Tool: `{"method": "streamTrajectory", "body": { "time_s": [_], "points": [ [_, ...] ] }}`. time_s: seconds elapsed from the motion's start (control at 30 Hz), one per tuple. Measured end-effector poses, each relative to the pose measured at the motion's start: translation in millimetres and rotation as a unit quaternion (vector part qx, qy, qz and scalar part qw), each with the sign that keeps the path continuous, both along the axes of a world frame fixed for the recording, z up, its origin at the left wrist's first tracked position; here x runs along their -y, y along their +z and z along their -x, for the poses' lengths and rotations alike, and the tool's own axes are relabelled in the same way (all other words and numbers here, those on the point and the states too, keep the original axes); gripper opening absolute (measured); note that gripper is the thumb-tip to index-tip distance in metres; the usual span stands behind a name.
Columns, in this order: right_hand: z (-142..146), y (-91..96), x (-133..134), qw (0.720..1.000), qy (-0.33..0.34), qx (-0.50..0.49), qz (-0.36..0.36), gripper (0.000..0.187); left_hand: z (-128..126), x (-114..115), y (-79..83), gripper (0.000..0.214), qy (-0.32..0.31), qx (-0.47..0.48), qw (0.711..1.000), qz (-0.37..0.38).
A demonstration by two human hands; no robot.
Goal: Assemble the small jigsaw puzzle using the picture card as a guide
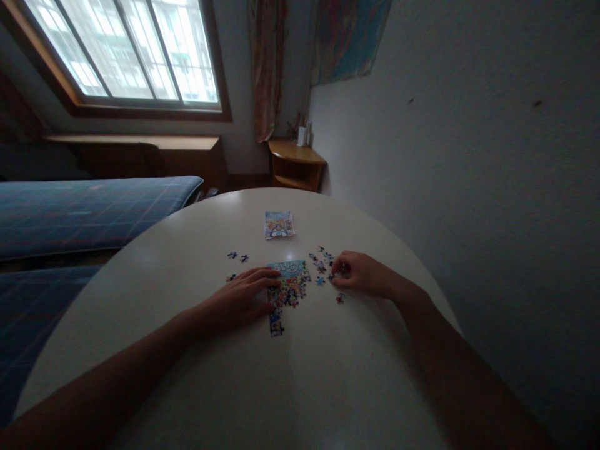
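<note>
A partly joined colourful jigsaw puzzle (291, 286) lies in the middle of a round white table (300, 375). My left hand (244, 299) rests flat on the table, fingers stretched out and touching the puzzle's left edge. My right hand (357, 272) is curled at the puzzle's right, fingertips pinched over the loose pieces (321, 261) there; what it grips is too small to make out. One loose piece (339, 299) lies just in front of that hand. A small printed picture card (279, 224) lies farther back.
A few more loose pieces (238, 257) lie left of the puzzle. A bed with a blue checked cover (84, 212) stands left of the table. A wooden corner shelf (295, 164) and a window (126, 50) are behind. A white wall (469, 156) runs close on the right.
</note>
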State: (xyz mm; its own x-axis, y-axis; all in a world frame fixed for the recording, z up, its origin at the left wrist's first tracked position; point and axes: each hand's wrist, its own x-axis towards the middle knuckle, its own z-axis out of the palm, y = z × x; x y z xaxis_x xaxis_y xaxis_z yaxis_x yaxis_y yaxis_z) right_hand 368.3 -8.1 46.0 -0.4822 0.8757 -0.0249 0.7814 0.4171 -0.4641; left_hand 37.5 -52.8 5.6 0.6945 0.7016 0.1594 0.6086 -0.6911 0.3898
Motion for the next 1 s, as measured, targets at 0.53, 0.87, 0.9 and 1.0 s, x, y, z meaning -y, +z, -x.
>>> {"method": "streamTrajectory", "body": {
  "time_s": [0.53, 0.87, 0.9, 1.0],
  "points": [
    [25, -0.5, 12, 0.989, 0.050, -0.127, 0.062, 0.025, 1, -1, -3.6, 0.042, -0.003, 0.015, 1.000, -0.002],
    [39, -4.4, 16, 0.992, 0.013, -0.100, 0.081, 0.025, -1, -1, -2.1, 0.040, 0.005, 0.009, 1.000, -0.003],
    [40, -4.3, 16, 0.992, 0.010, -0.097, 0.079, 0.025, -1, -1, -2.0, 0.040, 0.006, 0.008, 1.000, -0.003],
    [43, -3.3, 18, 0.995, 0.007, -0.079, 0.059, 0.025, -1, 0, -0.9, 0.041, 0.004, 0.005, 1.000, 0.001]
  ]
}}
